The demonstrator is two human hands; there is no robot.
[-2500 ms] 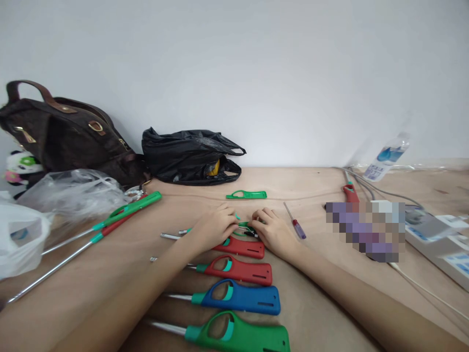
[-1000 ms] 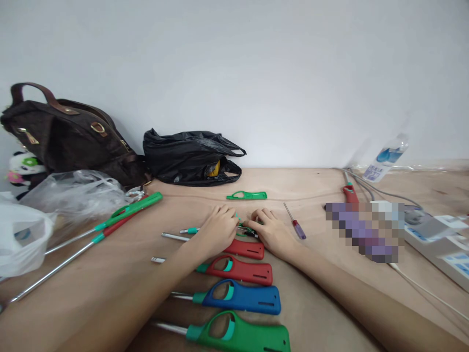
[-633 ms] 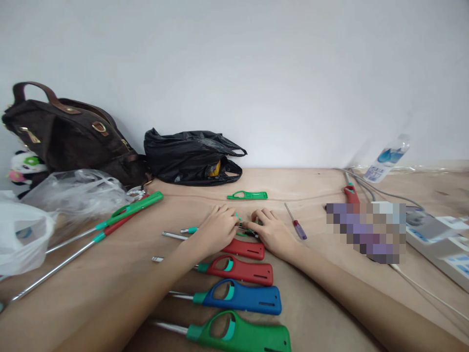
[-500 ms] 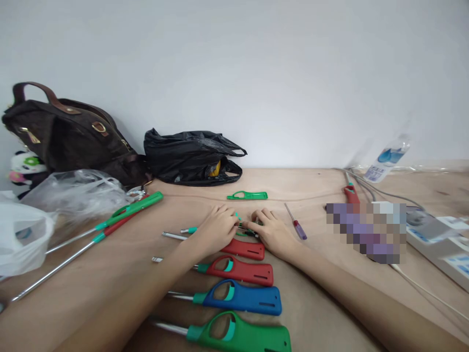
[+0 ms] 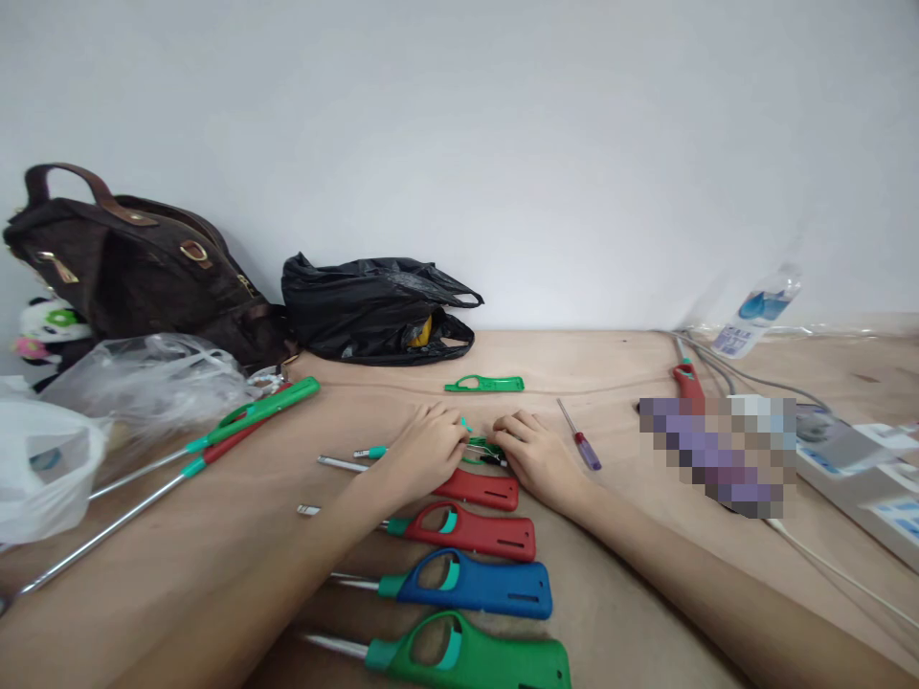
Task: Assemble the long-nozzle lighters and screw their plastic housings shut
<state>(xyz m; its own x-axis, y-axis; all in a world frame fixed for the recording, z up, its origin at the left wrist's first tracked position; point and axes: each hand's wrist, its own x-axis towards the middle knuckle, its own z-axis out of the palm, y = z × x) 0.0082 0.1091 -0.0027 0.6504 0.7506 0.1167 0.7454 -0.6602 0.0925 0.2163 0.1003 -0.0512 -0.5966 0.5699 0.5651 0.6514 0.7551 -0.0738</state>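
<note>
Between my hands lies an opened green gas lighter [image 5: 486,446], its inner parts and a dark piece partly showing. My left hand [image 5: 431,448] closes over its front half, fingers curled, and the metal tube sticks out to the left. At the rear end my right hand [image 5: 537,457] has its fingers bent against the lighter; the fingertips are partly hidden. A loose green half shell [image 5: 488,384] lies beyond the hands. Nearer to me are a red lighter [image 5: 481,490], another red lighter [image 5: 495,532], a blue lighter [image 5: 495,586] and a whole green lighter [image 5: 509,655], in a column.
Right of my right hand is a purple-handled screwdriver [image 5: 587,450]. Farther right are a red lighter [image 5: 689,385], a bottle [image 5: 759,308] and a power strip [image 5: 862,488]. A black bag [image 5: 373,311], a backpack [image 5: 165,268] and long lighters [image 5: 251,410] occupy the left.
My right hand's fingers have drawn back slightly to the right, and more of the opened green lighter shows between the hands. My left hand stays in place.
</note>
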